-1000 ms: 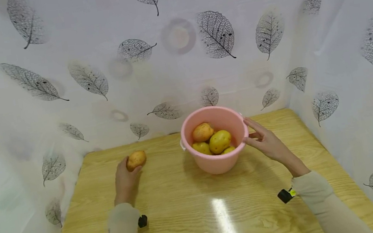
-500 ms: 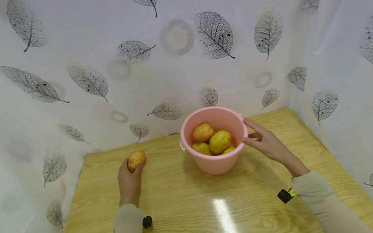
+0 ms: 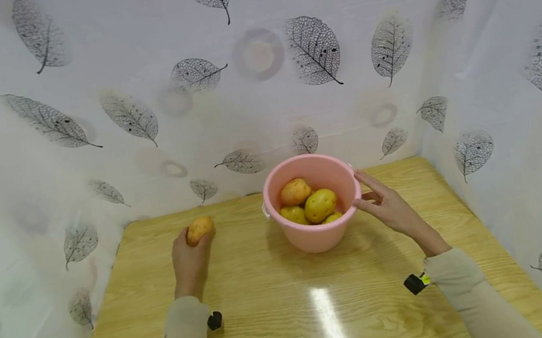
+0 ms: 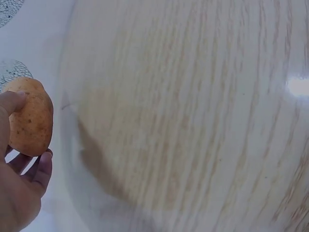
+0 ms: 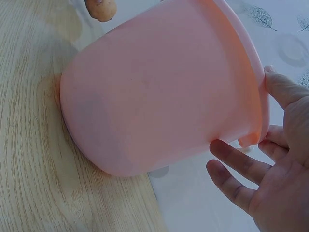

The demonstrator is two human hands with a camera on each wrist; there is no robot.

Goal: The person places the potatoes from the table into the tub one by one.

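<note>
My left hand (image 3: 191, 264) grips a tan potato (image 3: 201, 231) between thumb and fingers, at the left of the head view. In the left wrist view the thumb lies over the near side of this potato (image 4: 31, 118) and the fingers curl beneath it. A pink bucket (image 3: 314, 239) stands right of centre, holding several potatoes (image 3: 320, 206). Against its right rim rests my right hand (image 3: 388, 207), thumb and fingers spread. The right wrist view shows that thumb on the rim and two fingers extended towards the side of the bucket (image 5: 159, 92).
The wooden table (image 3: 265, 314) runs back to a white curtain (image 3: 253, 114) with a leaf print, which also closes off both sides. A white handle mount (image 3: 265, 211) sticks out at the bucket's left rim.
My left hand has shifted slightly to the right with the potato in its grip. The right hand and the bucket have stayed in place.
</note>
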